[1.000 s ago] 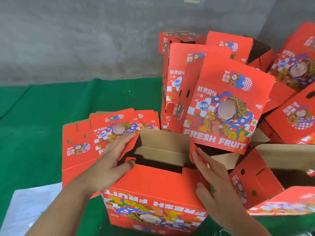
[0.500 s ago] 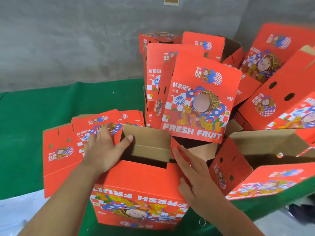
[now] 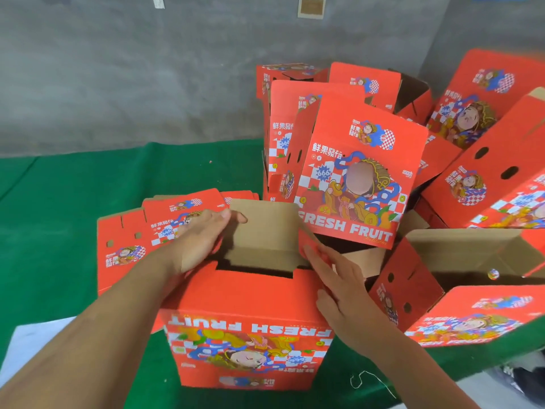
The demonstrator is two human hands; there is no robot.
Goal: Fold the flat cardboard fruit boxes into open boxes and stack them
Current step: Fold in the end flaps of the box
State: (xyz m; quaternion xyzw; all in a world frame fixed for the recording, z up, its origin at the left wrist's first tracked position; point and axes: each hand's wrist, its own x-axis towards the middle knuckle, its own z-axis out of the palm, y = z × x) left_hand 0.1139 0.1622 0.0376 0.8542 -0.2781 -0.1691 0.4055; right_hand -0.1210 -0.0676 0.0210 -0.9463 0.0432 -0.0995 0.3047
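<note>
Box being worked (image 3: 250, 314) stands on the green tabletop (image 3: 59, 231) right in front of the person, print upside down toward the camera, end flaps half folded. Left hand (image 3: 200, 240) lies flat, fingers straight, on the left side flap, thumb reaching to the brown far flap (image 3: 265, 225). Right hand (image 3: 333, 278) also spread flat, fingers straight, pressing the right side flap (image 3: 309, 243) inward. No pinch on either side.

Change over the last second: the left hand has slid further over the opening, its thumb now out over the brown flap, and the right hand has pushed its flap further in; the view has shifted too. Judgement: flaps closing, this end not yet locked, the gap is still dark and open.

Flat blanks (image 3: 141, 237) lie stacked just left of the box. Folded boxes (image 3: 354, 172) piled behind and right, some tipped, a loose heap.
</note>
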